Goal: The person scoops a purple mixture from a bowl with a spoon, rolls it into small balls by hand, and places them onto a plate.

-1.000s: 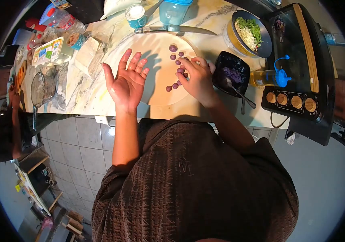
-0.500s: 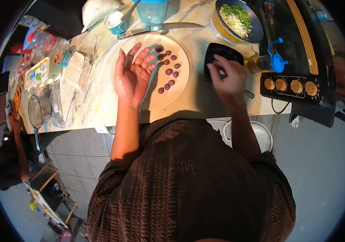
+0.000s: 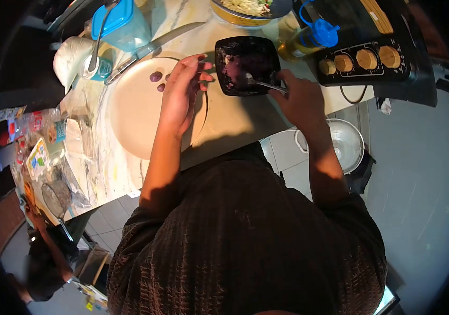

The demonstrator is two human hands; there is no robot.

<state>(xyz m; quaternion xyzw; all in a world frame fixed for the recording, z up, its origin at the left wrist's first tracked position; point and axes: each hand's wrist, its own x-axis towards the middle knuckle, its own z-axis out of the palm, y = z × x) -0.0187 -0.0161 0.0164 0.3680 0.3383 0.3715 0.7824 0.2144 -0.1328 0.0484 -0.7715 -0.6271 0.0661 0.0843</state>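
Observation:
My right hand (image 3: pixel 302 100) grips the handle of a metal spoon (image 3: pixel 267 84). The spoon's tip is in a square black bowl (image 3: pixel 222 79), against purple dough (image 3: pixel 239 64) smeared inside. Over the right part of a round, light-coloured board (image 3: pixel 135 118), my left hand (image 3: pixel 183 94) is raised with its fingers loosely bent and apart. No object shows in that hand. Small purple dough balls (image 3: pixel 156 76) lie on the board just left of its fingers; the hand hides the others.
Behind the board lies a large knife (image 3: pixel 167 38), beside a blue-lidded container (image 3: pixel 125 31). A pan of chopped food (image 3: pixel 245 6), a blue-capped oil bottle (image 3: pixel 316 38) and a stove with wooden knobs (image 3: pixel 366 59) stand right. At far left, another person's hand (image 3: pixel 36 219) is near a sieve (image 3: pixel 56 197).
The view has turned and shifted right. My right hand, empty-looking before above the bowl, now holds the spoon. My left hand has turned from palm-up to sideways, closer to the bowl.

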